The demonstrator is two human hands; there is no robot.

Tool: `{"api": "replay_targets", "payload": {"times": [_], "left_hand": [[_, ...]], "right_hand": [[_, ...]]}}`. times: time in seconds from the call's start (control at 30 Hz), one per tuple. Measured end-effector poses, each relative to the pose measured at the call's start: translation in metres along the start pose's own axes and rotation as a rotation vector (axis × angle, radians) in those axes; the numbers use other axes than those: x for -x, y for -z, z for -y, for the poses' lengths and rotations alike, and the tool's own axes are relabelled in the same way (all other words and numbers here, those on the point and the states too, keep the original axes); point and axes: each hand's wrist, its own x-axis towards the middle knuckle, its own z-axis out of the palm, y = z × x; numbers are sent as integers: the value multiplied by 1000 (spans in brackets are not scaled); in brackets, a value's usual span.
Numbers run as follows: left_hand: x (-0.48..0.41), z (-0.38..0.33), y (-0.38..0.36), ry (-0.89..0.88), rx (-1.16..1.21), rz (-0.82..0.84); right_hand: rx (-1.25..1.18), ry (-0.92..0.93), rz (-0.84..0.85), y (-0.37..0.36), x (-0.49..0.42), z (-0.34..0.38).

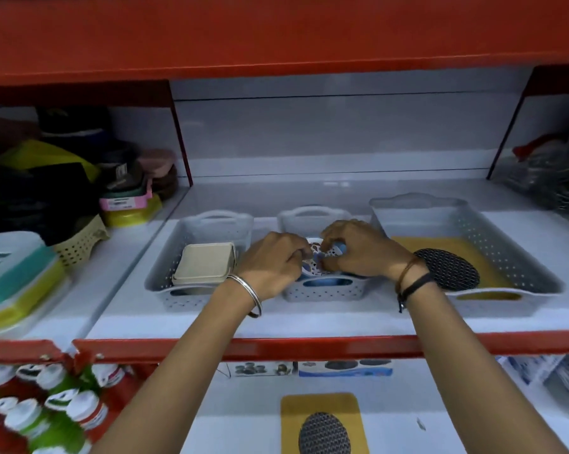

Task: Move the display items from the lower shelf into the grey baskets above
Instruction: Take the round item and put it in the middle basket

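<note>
Left hand (271, 263) at frame centre, fingers curled closed on the near-left edge of a white perforated item (322, 260) with blue beneath it. Right hand (355, 249) just right of it, fingertips pinched on the same item from above and the right. Item held over and partly inside the middle grey basket (322, 291), tilted, its lower edge below the rim. Metal bangle (247, 294) on the left wrist, dark cords (411, 285) on the right.

Left of centre, a second grey basket (165, 283) with a beige square box (204, 263) inside. Right of centre, a wider grey basket (519, 257) containing a yellow card with a dark mesh oval (448, 268), partly hidden by the right wrist.

All three baskets side by side on the white upper shelf (309, 319), behind its red front edge. At bottom centre, on the lower shelf, another yellow card with a mesh oval (324, 427). Bottom left, red and green bottles with white caps (47, 407). Upper left, stacked coloured plastic containers (126, 208).
</note>
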Motion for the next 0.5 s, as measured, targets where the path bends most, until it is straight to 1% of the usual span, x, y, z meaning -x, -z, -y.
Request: {"api": "replay_targets", "payload": {"times": [0.07, 0.17, 0.23, 0.3, 0.37, 0.43, 0.5], "left_hand": [[-1, 0, 1, -12, -11, 37], [0, 4, -3, -41, 26, 138], [-1, 6, -4, -48, 44, 160], [-1, 5, -5, -46, 43, 144], [4, 0, -5, -41, 33, 59], [16, -5, -3, -89, 17, -146], [36, -14, -2, -173, 75, -357]], "right_hand": [[3, 16, -1, 1, 1, 0], [60, -16, -14, -5, 4, 1], [98, -37, -26, -9, 5, 2], [86, -37, -76, -10, 6, 3], [38, -15, -205, -8, 14, 6], [-59, 76, -407, -4, 28, 12], [-148, 193, -589, -2, 55, 24]]}}
